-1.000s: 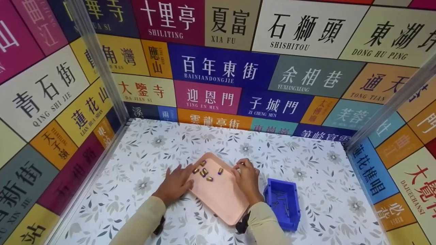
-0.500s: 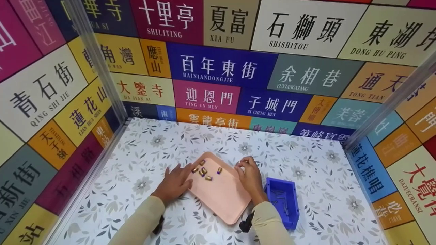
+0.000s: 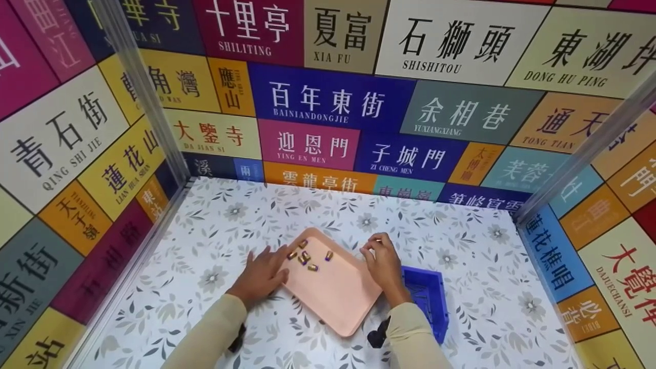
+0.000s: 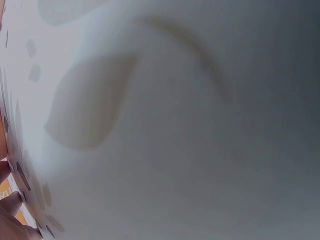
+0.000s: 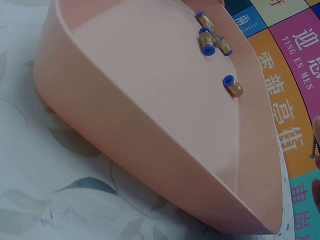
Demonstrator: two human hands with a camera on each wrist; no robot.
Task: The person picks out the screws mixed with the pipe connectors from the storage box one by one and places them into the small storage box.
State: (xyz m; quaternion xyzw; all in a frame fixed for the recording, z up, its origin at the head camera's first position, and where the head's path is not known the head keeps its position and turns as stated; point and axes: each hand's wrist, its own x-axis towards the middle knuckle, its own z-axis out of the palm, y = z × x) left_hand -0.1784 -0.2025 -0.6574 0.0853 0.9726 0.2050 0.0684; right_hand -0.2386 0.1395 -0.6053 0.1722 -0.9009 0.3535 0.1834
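A pink tray (image 3: 333, 297) lies on the table between the hands, with several brass push-in fittings (image 3: 329, 255) with blue collars toward its far end. My left hand (image 3: 260, 274) rests at the tray's left rim, its fingers spread along that edge. On the other side my right hand (image 3: 384, 266) is just off the tray's right rim, thumb and fingertips together. The right wrist view shows a small screw (image 5: 313, 147) pinched in those fingertips at the frame's edge. Mostly tabletop fills the left wrist view, with a few fingertips (image 4: 12, 202) at the lower left.
A blue bin (image 3: 445, 302) holding several screws stands right of the tray, partly hidden behind the right forearm. Sign-covered walls (image 3: 328, 102) enclose the floral-patterned table (image 3: 230, 210) at the back and both sides.
My right hand has moved rightward, away from the tray's right rim and closer to the blue bin. My left hand has stayed at the tray's left rim; the fittings lie as before.
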